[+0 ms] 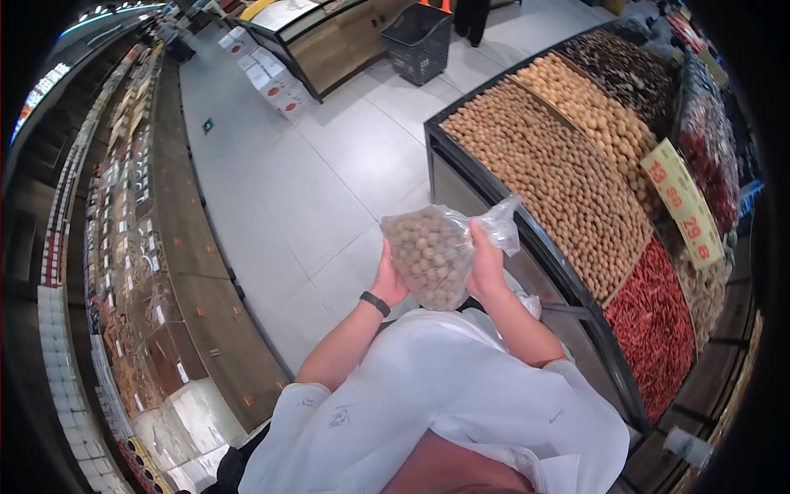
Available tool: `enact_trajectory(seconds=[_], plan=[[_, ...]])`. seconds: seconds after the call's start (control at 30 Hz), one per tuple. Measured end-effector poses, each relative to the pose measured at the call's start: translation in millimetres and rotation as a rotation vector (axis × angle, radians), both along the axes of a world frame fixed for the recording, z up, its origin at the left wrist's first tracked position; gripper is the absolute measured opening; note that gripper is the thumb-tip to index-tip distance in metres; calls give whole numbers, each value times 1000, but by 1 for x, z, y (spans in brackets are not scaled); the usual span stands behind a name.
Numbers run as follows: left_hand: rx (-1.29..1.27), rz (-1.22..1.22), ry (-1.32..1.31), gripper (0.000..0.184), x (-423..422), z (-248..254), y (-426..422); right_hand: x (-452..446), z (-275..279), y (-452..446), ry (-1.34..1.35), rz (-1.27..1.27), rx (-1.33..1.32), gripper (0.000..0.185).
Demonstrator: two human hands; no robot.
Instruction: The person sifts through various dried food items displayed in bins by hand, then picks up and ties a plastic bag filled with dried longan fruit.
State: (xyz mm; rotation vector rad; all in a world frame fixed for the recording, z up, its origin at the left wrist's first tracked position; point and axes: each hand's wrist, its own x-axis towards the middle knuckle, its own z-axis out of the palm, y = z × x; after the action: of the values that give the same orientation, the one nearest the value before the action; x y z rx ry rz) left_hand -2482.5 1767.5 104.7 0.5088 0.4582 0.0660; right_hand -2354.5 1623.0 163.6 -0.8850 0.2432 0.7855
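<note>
A clear plastic bag (429,253) full of small round brown nuts or dried fruits, perhaps longans, is held up in front of my body. My left hand (388,278), with a dark band on its wrist, presses against the bag's left side. On the other side, my right hand (485,262) grips the bag near its gathered neck, and the loose plastic end (502,224) sticks out past the fingers. To the right of the hands, a sloping bin (555,185) is heaped with similar round brown pieces.
Red dried chillies (654,329) and paler round goods (584,103) fill neighbouring bins, beside a yellow price sign (683,202). Packaged goods line a long shelf (136,272) on the left. A dark shopping basket (416,45) stands on the tiled floor (329,165), near stacked white boxes (267,78).
</note>
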Motion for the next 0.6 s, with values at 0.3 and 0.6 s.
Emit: enact_trajectory(seconds=[0.3,0.6], plan=[[-17,-191,-26,89,126,-2,113,104,13,88,-69,-184,-91,45],[-96,-635,50,78,256,-10,213,172,10,153,-51,-489,25,49]])
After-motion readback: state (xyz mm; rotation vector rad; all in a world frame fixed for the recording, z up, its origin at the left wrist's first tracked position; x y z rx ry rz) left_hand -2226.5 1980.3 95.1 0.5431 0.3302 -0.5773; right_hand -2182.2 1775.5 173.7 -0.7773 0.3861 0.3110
